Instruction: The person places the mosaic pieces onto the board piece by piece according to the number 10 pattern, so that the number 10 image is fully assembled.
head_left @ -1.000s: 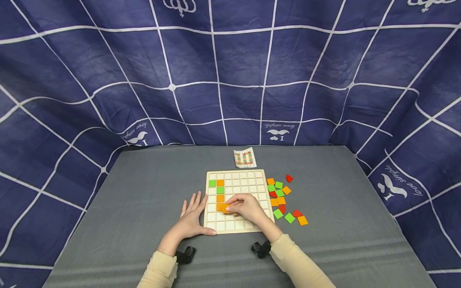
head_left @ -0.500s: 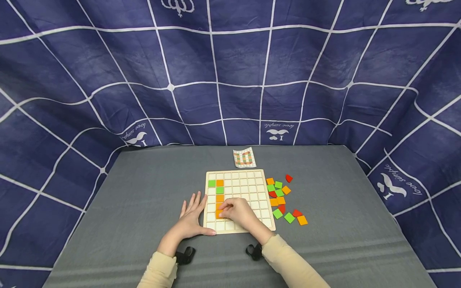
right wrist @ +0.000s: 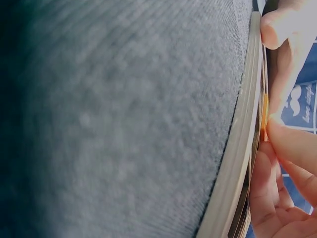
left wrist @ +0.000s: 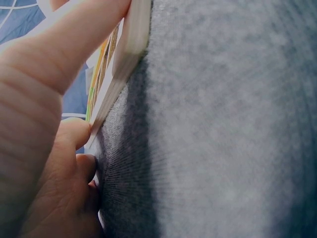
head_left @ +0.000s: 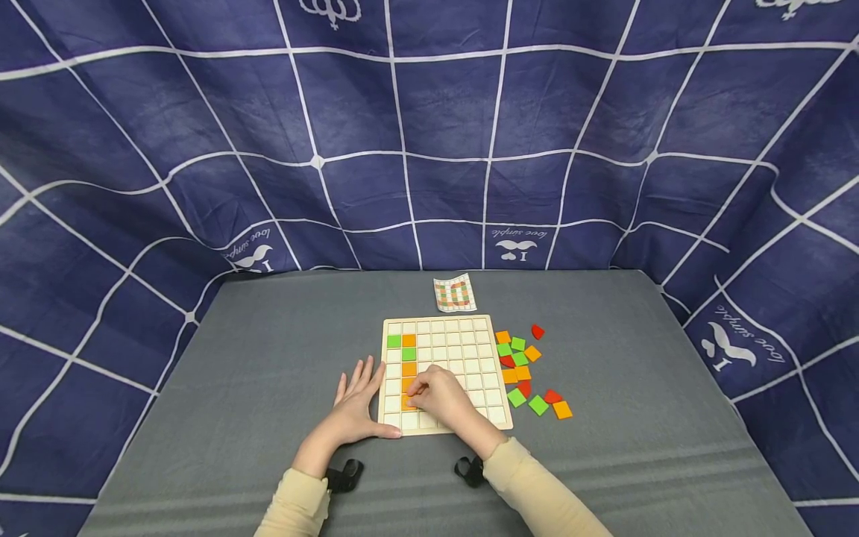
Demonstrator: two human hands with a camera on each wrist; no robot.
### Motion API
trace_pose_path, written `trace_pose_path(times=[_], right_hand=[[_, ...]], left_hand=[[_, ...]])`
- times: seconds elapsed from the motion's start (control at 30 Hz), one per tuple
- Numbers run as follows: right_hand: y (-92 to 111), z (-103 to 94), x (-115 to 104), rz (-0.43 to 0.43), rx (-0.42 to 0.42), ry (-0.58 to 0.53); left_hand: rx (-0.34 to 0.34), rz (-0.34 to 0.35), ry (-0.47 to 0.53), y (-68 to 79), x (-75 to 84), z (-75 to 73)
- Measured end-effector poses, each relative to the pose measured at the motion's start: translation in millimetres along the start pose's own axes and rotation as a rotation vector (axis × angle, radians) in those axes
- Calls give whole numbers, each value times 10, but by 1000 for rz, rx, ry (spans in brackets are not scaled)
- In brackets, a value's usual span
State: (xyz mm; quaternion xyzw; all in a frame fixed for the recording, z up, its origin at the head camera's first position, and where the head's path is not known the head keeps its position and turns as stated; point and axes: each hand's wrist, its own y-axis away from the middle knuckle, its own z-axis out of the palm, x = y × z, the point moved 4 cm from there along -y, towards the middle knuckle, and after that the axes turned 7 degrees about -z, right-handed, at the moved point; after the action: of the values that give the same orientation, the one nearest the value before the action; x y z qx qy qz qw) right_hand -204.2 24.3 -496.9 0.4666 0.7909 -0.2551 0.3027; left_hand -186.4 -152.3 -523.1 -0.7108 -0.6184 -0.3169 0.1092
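A pale wooden grid board (head_left: 473, 350) lies on the grey cloth. My left hand (head_left: 353, 412) lies along its left side with fingers spread, the thumb touching the near left corner. Low in the second column, my right hand (head_left: 443, 395) pinches an orange square tile (head_left: 406, 404) close over the board; the right wrist view shows the orange tile (right wrist: 264, 115) edge-on at the fingertips. Farther up that column sit an orange tile (head_left: 408, 340), a green tile (head_left: 408, 354) and more orange ones. Another green tile (head_left: 394, 341) sits in the first column.
Loose green, orange and red pieces (head_left: 522, 373) lie scattered right of the board. A small printed pattern card (head_left: 455, 293) lies behind it. A blue curtain with white lines (head_left: 443, 186) hangs along the table's back and sides.
My right hand has moved slightly left and toward me with the orange tile, bringing it down to the cell below the other orange tiles. The left hand has stayed in place.
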Motion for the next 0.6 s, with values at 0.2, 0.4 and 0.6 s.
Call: trace_pose_path(times=[0.2, 0.4, 0.6], right_hand=[[5, -1, -15, -7, -17, 12], [22, -51, 9, 19, -26, -93], [42, -203, 107, 51, 17, -228]], left_hand=[[-1, -7, -8, -8, -2, 7], [-8, -18, -13, -17, 5, 11], [-6, -27, -10, -25, 13, 12]])
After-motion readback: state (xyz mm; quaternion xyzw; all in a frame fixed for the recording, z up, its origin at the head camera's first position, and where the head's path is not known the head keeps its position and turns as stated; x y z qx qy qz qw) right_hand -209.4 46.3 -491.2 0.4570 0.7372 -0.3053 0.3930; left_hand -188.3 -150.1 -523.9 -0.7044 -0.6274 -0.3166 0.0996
